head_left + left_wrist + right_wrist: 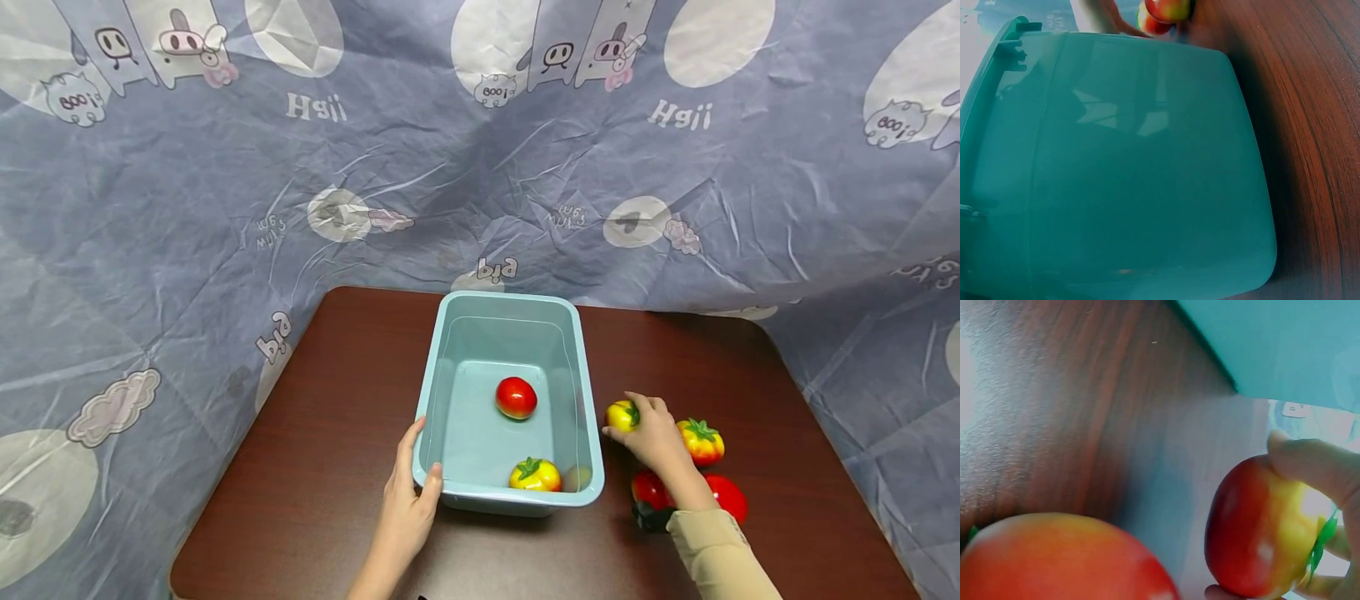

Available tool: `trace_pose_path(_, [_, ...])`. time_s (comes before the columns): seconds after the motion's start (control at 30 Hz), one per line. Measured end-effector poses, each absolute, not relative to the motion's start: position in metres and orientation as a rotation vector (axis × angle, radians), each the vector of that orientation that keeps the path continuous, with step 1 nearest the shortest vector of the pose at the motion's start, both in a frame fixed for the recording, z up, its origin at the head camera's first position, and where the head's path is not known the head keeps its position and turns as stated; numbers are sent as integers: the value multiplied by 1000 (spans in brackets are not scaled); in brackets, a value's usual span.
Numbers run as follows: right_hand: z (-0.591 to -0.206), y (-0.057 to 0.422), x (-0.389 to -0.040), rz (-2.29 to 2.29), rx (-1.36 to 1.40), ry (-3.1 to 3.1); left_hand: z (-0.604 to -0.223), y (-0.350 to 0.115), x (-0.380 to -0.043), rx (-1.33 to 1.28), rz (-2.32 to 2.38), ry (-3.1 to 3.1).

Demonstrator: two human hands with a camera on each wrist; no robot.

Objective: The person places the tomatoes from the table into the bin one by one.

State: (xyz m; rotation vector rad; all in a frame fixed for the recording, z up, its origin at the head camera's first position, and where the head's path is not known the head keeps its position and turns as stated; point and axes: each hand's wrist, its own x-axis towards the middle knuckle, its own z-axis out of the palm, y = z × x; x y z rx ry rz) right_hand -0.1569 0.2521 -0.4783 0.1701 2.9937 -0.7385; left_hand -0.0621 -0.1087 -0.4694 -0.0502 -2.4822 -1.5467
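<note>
Gripping with your left hand (403, 507), thumb and fingers on near-left corner of the bin (465, 417), red tomato (516, 398) and yellow tomato (536, 476) inside, you hold a third tomato (619, 423) just right of it in your right hand (656, 432), fingers curled round.

And there's the left hand (403, 500), bare forearm (375, 573) slanting up from the bottom edge, thumb (432, 485) standing well apart from extended fingers (407, 443)! Over to the right hand (654, 435), arm stretched forward, thumb and fingers curved in a grip, back of the hand uppermost, a beige sleeve (716, 550) ending partway along the forearm.
</note>
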Motion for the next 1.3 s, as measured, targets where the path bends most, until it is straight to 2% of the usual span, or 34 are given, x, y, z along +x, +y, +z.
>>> trace_pose_path(0.37, [-446,244,-147,-1007,295,3060,-469,-109,-61,-57,-1523,-2479])
trace_pose_path(0.8, [-406,230,-139,-1233,295,3132,-468,-109,-62,-71,-1549,-2468])
trace_pose_path(1.3, [-371,197,-131,-1380,41,3149,-466,-109,-61,-45,-1547,-2493])
